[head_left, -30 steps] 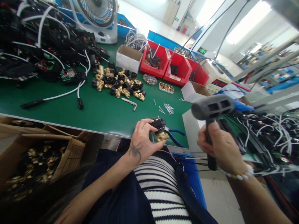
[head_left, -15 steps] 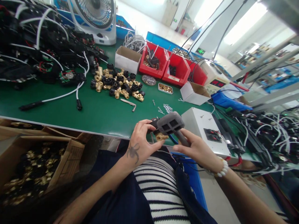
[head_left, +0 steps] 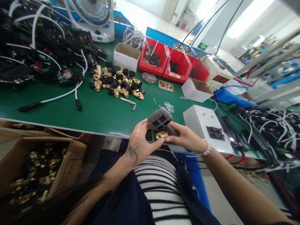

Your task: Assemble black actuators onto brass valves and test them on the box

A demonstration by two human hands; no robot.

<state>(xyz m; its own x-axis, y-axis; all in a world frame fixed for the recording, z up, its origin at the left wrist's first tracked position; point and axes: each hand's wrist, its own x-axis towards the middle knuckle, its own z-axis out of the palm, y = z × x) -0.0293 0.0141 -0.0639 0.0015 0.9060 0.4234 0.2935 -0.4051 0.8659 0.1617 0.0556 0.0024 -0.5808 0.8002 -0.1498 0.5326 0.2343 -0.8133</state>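
Note:
My left hand (head_left: 142,139) is closed around a brass fitting (head_left: 161,135) at the table's front edge; black plastic next to the fitting is mostly covered. In my right hand (head_left: 186,136) is a dark grey part (head_left: 160,118) with a broad head, square recesses and a stem. The fingers wrap the stem, and the head lies over the fitting, close to my left fingertips. Whether head and fitting touch is hidden. Beyond the hands lie small wire clips (head_left: 169,107) and a bent metal tool (head_left: 128,102).
Brass fittings with black caps (head_left: 118,82) are heaped at the back. Red bins (head_left: 177,67), white boxes (head_left: 126,57) and a fan (head_left: 100,32) stand behind. A grey switch box (head_left: 199,120) is right of my hands; a carton (head_left: 70,162) of fittings sits lower left.
My right hand has moved left and inward, bringing the grey part's head over the fitting. Its thumb is now close to my left thumb. The left hand has barely moved.

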